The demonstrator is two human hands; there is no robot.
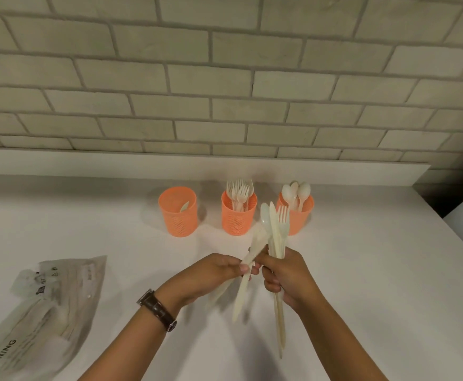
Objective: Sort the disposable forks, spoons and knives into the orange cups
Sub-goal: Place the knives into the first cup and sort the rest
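Three orange cups stand in a row near the wall. The left cup [179, 215] holds one knife tip, the middle cup [238, 218] holds several forks [238, 192], and the right cup [302, 215] holds several spoons [297, 191]. My right hand [288, 276] grips a bundle of cream cutlery [275, 229] upright, with a spoon, a knife and a fork showing on top. My left hand [219, 270] pinches a couple of cream knives [242, 292] slanting away from that bundle. Both hands hover above the white counter [376, 270], in front of the cups.
A crumpled clear plastic bag [46, 306] with a printed warning lies on the counter at the left. A brick wall [225, 78] and a white ledge run behind the cups. The counter's right edge drops off at the far right.
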